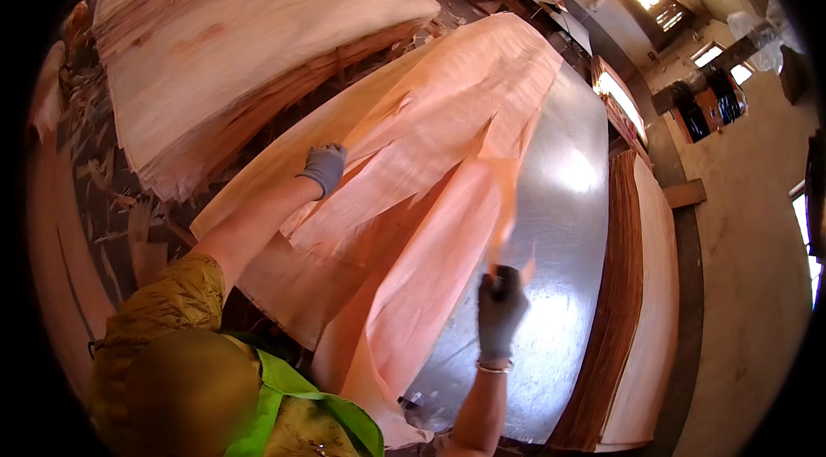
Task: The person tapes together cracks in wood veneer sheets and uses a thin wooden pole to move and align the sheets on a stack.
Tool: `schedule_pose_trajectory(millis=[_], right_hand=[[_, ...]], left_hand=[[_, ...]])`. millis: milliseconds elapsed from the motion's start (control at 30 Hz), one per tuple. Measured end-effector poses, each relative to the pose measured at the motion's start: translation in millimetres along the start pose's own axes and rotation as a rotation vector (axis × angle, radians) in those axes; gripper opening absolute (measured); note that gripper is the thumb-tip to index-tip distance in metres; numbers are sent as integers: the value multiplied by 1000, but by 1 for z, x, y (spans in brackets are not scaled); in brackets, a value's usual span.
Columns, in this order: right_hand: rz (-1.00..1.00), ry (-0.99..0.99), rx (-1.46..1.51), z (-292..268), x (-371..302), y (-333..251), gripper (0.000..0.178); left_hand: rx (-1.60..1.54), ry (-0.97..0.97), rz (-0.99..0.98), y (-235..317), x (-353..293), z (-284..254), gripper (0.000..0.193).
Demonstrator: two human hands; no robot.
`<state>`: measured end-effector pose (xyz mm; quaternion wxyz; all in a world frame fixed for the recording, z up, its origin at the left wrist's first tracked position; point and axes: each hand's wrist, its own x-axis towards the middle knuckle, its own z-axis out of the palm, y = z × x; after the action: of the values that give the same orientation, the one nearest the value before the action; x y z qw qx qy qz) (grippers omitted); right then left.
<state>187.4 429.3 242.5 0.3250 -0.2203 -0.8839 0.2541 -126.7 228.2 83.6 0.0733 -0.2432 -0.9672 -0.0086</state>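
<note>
Thin pinkish-orange wood veneer sheets lie overlapping and partly folded in front of me, with split, ragged edges. My left hand, in a grey glove, reaches over the left part of the veneer, its fingers curled at a sheet's edge. My right hand, also gloved and slightly blurred, is closed on a narrow torn end of veneer. It is above a shiny metal sheet on the right. The near veneer flap rises in a loose fold beside my right hand.
A tall stack of pale veneer stands at the far left, with scraps on the floor beside it. Another veneer stack borders the metal sheet on the right. Beyond it runs a wall with windows.
</note>
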Motion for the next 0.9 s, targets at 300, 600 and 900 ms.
schedule_pose_trajectory(millis=[300,600,900], right_hand=[[97,-507,327,114,-95,-93,31],[723,-92,65,58,-253,52,52],[848,16,356,59,-246,65,23]], left_hand=[[-276,371,175,-56,-19,-3,45],[-1432,-813,51,13,-174,-15,55],[-1132,-580,-51,154,-153,27,85]])
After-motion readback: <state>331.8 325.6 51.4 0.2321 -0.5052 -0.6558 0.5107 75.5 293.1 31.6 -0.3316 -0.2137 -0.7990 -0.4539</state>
